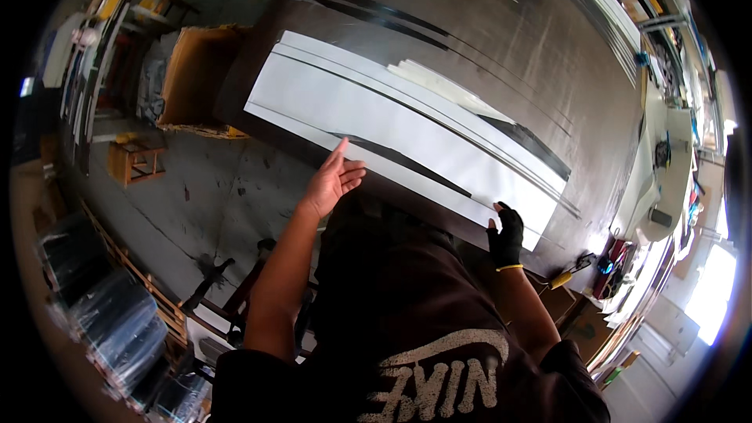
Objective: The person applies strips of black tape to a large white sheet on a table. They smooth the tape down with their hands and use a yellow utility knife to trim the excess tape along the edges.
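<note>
Head view:
Sheet: long white sheet [407,129] lies across the dark table [501,47], reaching its near edge.
Left hand: bare left hand [333,182], fingers straight and together, flat on the sheet's near-left edge.
Right hand: black-gloved right hand [505,233], fingers open, presses the sheet's near-right corner.
Far left: cardboard box [196,74] beside the table.

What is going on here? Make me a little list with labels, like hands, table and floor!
left hand: bare left hand, fingers flat on the near edge of the white sheet
right hand: right hand in a black fingerless glove, at the sheet's near right corner
sheet: long, white, with dark strips across it
table: dark worktable
floor: cardboard box, small wooden stool
</note>
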